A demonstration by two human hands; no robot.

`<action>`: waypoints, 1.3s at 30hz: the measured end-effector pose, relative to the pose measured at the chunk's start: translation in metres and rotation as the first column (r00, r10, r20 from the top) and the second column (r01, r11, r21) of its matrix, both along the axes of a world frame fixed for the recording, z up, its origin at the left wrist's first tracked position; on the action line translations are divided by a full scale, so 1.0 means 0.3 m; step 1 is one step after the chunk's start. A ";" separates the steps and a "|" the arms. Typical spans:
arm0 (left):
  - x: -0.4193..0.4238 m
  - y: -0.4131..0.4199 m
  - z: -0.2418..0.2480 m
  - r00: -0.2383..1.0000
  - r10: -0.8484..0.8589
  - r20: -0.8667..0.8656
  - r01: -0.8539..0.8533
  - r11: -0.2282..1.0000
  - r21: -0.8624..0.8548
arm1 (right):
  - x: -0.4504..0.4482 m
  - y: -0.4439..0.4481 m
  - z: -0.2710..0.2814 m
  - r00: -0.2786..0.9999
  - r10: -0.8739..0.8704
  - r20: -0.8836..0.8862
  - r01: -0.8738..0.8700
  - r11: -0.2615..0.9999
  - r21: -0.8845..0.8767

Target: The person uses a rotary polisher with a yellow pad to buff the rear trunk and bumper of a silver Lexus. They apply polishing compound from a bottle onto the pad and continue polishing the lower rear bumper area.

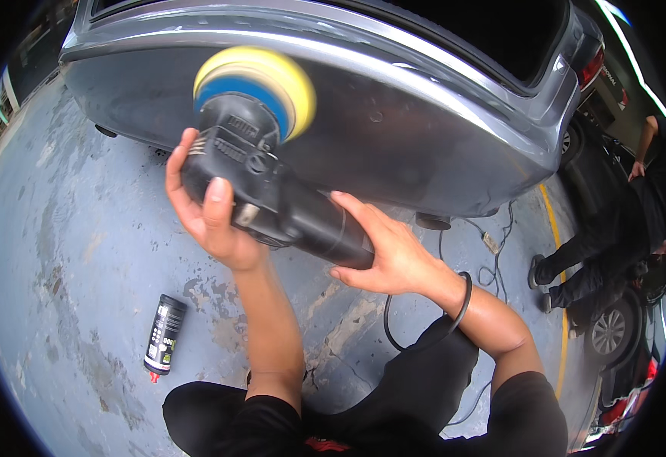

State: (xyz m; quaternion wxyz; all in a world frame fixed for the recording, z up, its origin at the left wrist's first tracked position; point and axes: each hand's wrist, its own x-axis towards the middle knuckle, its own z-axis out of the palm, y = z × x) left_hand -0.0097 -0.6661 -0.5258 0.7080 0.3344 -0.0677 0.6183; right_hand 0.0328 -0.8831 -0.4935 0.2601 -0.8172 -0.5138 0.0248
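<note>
A black electric polisher (304,211) is held between my two hands, tilted up to the left. My left hand (210,211) cups its head from the left side. Around the rear of its body, my right hand (390,245) is closed. The polisher's yellow foam pad (270,74) on a blue backing faces the grey rear bumper (401,125) of a car; whether pad and bumper touch, I cannot tell. The pad's edge looks blurred. A black power cable (393,334) loops over my right forearm.
A black bottle with a red cap (165,337) lies on the worn grey-blue floor (98,257) to the left. An exhaust pipe (433,221) sticks out under the bumper. Near a cable connector (490,243), more cable trails. At right stand a person in dark clothing (613,240) and a car wheel (610,331).
</note>
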 end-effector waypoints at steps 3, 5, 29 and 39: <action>0.033 -0.181 -0.035 0.995 0.085 -0.052 -0.073 0.977 0.199 | 0.007 -0.182 -0.075 0.994 -0.101 -0.049 0.101 0.995 -0.001; 0.047 -0.303 -0.034 0.991 0.123 -0.060 -0.099 0.945 0.311 | 0.004 -0.319 -0.130 0.986 -0.144 -0.086 0.149 0.988 0.050; 0.026 -0.001 -0.002 0.999 0.041 -0.034 -0.041 0.999 -0.016 | 0.030 -0.022 -0.031 0.972 -0.078 0.222 0.051 0.991 0.121; 0.114 -0.803 0.072 0.938 0.263 -0.225 -0.165 0.912 0.376 | 0.111 -0.693 -0.150 0.950 -0.294 0.105 0.259 0.930 0.261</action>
